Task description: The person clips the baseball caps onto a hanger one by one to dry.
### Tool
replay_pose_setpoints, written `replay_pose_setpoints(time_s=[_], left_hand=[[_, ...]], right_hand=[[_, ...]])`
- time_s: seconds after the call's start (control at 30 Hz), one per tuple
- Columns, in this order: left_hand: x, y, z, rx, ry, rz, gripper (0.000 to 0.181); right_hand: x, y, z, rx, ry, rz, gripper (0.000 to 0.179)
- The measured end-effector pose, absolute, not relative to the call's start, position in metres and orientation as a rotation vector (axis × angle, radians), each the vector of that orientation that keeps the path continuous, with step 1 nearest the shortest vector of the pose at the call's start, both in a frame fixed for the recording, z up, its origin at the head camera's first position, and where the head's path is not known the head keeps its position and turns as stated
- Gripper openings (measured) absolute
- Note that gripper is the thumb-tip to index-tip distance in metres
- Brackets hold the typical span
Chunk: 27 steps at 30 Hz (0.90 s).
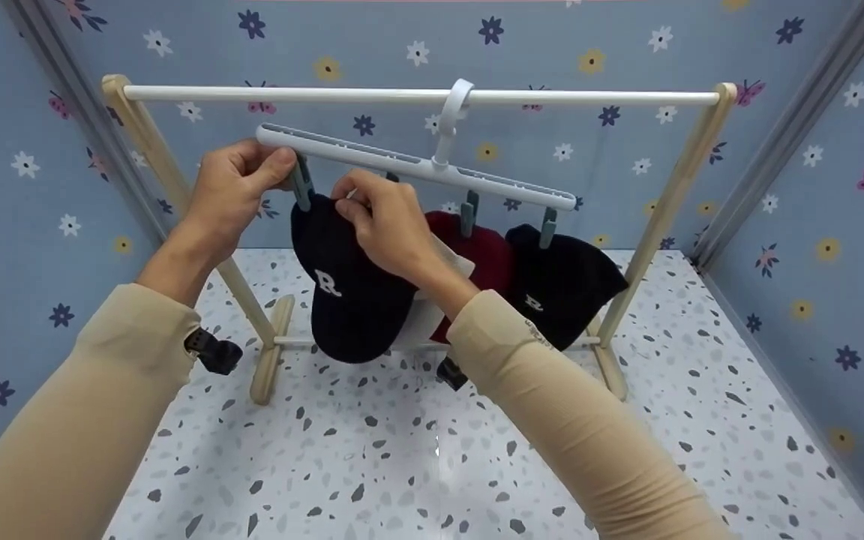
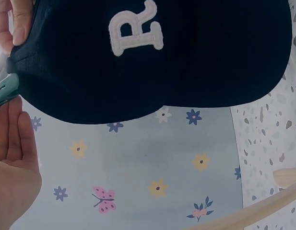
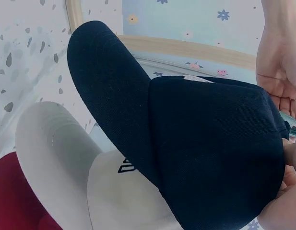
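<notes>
A dark navy baseball cap (image 1: 357,315) with a white letter R hangs under the left end of a white clip hanger (image 1: 357,157). At that end my left hand (image 1: 226,187) pinches the top of a grey-green clip (image 1: 301,184), thumb in front. The clip's lower tip meets the cap's crown, as the left wrist view also shows at the clip (image 2: 6,91). My right hand (image 1: 391,225) pinches the crown's top edge just right of the clip. Behind the navy cap, a white cap (image 3: 124,191) is partly hidden.
A red cap (image 1: 481,255) and a black cap (image 1: 571,277) hang from clips farther right. The hanger tilts down rightward, hooked on the white rail (image 1: 274,94) of a wooden-legged rack (image 1: 668,202). Speckled floor (image 1: 372,465) and flowered walls (image 1: 814,225) surround it.
</notes>
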State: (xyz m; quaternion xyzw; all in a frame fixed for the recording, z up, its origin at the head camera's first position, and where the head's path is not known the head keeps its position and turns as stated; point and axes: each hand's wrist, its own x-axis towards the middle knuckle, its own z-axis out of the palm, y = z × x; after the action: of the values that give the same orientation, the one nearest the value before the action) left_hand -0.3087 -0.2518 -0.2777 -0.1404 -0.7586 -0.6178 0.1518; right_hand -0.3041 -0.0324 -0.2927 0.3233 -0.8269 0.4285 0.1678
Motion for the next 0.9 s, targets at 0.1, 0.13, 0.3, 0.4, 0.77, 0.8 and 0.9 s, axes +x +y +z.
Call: replay_pose_setpoints(time_s=[0.1, 0.13, 0.3, 0.4, 0.77, 0.8, 0.9], left_hand=[[-0.3082, -0.2517, -0.2775, -0.408, -2.179, -1.755, 0.024], [-0.308, -0.2516, -0.2773, -0.409, -2.18, -1.75, 0.024], [-0.3069, -0.2518, -0.2769, -0.416, -2.197, -1.731, 0.023], [-0.3062, -0.2523, -0.277, -0.429, -2.21, -1.716, 0.023], [-0.3048, -0.2525, -0.2813, -0.492, -2.294, -1.634, 0.029], [-0.3044, -0.253, -0.2824, -0.493, -2.297, -1.636, 0.03], [-0.3025, -0.2557, -0.2863, -0.486, -2.314, -1.627, 0.033]], right_hand=[[-0.3038, -0.0342, -0.2929, 0.898, -2.341, 1.234, 0.009], [-0.3038, -0.0346, -0.2929, 0.889, -2.339, 1.238, 0.009], [-0.3044, -0.0355, -0.2923, 0.857, -2.325, 1.269, 0.009], [-0.3047, -0.0353, -0.2919, 0.853, -2.319, 1.274, 0.009], [-0.3013, -0.0294, -0.2925, 0.806, -2.381, 1.259, 0.013], [-0.3006, -0.029, -0.2923, 0.806, -2.401, 1.252, 0.013], [-0.2976, -0.0281, -0.2921, 0.823, -2.449, 1.224, 0.016]])
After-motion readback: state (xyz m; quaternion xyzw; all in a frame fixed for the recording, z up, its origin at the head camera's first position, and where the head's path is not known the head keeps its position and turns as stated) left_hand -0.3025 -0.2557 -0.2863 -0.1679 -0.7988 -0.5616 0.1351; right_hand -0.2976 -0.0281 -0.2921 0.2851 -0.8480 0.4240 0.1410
